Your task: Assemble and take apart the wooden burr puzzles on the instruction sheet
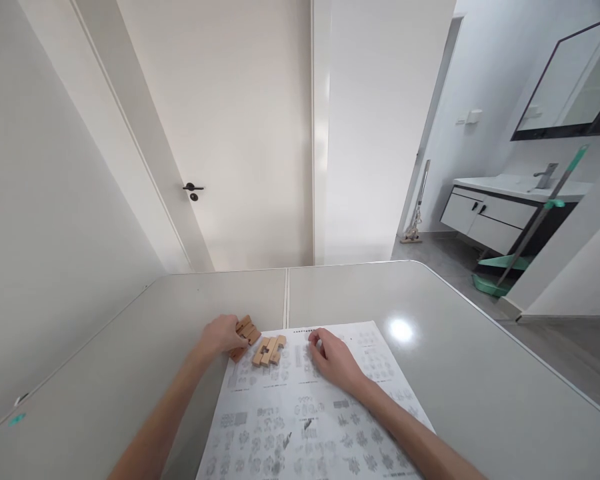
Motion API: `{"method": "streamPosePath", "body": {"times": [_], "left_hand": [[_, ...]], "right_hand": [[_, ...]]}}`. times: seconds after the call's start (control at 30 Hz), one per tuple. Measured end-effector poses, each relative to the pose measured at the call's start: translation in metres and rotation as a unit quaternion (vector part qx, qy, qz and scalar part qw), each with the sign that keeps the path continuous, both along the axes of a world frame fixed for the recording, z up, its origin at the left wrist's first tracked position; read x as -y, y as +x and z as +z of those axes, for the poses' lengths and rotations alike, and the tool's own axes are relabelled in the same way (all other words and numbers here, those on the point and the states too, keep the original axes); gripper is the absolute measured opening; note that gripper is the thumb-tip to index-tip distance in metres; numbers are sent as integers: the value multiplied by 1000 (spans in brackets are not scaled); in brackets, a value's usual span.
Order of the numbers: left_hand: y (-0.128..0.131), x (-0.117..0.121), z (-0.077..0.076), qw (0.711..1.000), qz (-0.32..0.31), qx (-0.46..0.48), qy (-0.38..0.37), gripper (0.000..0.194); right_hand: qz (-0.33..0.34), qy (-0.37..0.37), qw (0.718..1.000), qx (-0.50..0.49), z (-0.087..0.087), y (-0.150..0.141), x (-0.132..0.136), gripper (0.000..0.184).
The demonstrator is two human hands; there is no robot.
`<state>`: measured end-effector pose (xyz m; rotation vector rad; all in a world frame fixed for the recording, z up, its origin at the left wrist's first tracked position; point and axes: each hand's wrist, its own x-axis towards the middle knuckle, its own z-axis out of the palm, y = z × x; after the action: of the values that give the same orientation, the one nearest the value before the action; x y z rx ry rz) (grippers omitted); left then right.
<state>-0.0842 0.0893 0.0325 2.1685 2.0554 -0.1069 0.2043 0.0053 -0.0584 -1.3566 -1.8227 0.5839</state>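
At the top left corner of a printed sheet (290,383), my left hand (221,333) is closed on a wooden puzzle piece within a small group of brown notched puzzle pieces (251,331). Its fingers partly hide that group. Just to the right, several lighter notched wooden puzzle pieces (269,351) lie side by side on the paper. My right hand (334,358) rests on the upper part of the sheet, fingers loosely curled with a gap between thumb and forefinger. Nothing shows in it. Rows of small grey diagrams cover the sheet.
The grey table (460,387) has a pale seam (287,300) running to its far edge. Beyond it stands a white door (240,133) with a black handle (193,188). To the right are a washbasin cabinet (495,213), a mop (420,203) and a green dustpan (490,285).
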Motion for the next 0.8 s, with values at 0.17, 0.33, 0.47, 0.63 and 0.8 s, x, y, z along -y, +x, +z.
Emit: {"method": "streamPosePath", "body": {"times": [0.17, 0.33, 0.47, 0.63, 0.8], "left_hand": [[-5, -3, -2, 1000, 4, 16, -24, 29], [-9, -4, -4, 999, 4, 26, -23, 22], [-7, 0, -1, 1000, -6, 25, -18, 15], [-1, 5, 1, 1000, -9, 16, -4, 15], [1, 6, 0, 1000, -13, 17, 1, 11]], "right_hand": [[2, 1, 1000, -2, -1, 1, -1, 12], [5, -2, 1000, -3, -1, 1, -1, 13], [7, -5, 1000, 2, 0, 1, -1, 13], [7, -9, 1000, 1, -1, 1, -1, 14], [6, -11, 1000, 2, -1, 1, -1, 14]]}}
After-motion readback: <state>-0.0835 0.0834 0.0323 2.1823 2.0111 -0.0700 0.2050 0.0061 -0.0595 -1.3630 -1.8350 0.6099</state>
